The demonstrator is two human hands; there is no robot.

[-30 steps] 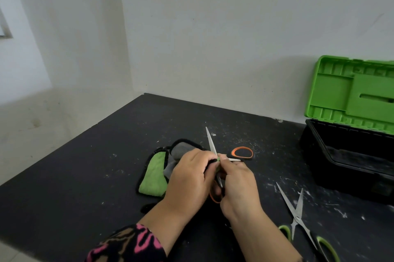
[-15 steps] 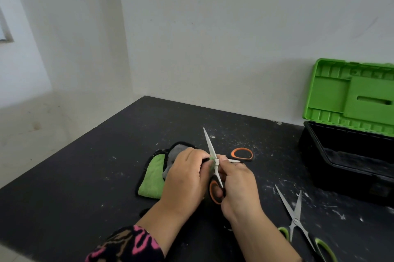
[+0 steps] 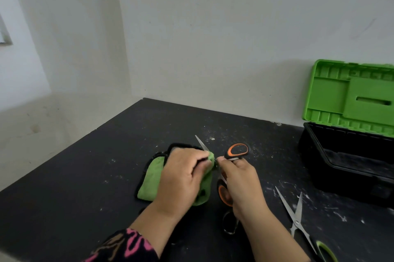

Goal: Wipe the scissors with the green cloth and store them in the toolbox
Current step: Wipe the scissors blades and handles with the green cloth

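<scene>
- Wiping is under way. The left hand (image 3: 181, 178) pinches a fold of the green cloth (image 3: 151, 178) round one blade of the orange-handled scissors (image 3: 229, 152) at the centre of the frame, and the blade tip pokes out above the fold.
- The right hand (image 3: 241, 180) grips the same scissors near the pivot, fingers curled on them. The scissors are spread open, with one orange ring above this hand and the other below it.
- This pair looks only partly cleaned, so the rest of the wipe and all of the storing appear to be left.
- The toolbox (image 3: 341, 168) sits at the right edge of the frame with its green lid (image 3: 332, 95) raised against the wall. Its inside is dark and cut off by the frame, so I cannot say for certain that nothing is stored there.
- The green-handled scissors (image 3: 296, 222) lie in the lower right with blades parted and neither hand on them. They probably await their turn.
- A dark ring (image 3: 230, 224) below the right hand may be another handle, but it is too dim to tell.
- On the black table (image 3: 85, 187), only the flat green-handled scissors lie between the hands and the toolbox, a slight obstacle at most.
</scene>
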